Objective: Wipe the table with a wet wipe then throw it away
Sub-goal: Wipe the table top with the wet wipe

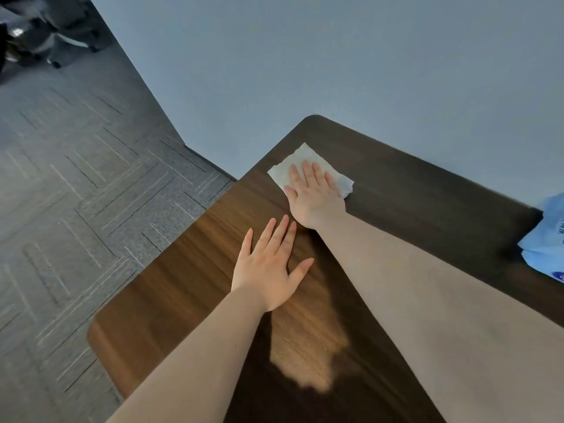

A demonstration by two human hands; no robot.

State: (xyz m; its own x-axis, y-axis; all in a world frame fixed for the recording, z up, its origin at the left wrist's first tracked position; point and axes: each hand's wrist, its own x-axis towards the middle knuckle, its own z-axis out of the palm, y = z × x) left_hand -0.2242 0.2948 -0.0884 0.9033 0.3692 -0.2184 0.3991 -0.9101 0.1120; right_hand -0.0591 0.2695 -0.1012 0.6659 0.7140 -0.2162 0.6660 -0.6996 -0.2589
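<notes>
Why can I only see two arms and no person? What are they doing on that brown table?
The camera sits on the person's head and looks down, so you only see their arms. The right hand lies flat on a white wet wipe, pressing it onto the brown wooden table near the far corner. The left hand rests flat on the table, holding nothing. At the right edge lies a blue packet, maybe the wipes pack. Grey carpet is the floor.

White wet wipe (293, 169) lies spread flat near the dark wooden table's (171, 288) far corner.
</notes>
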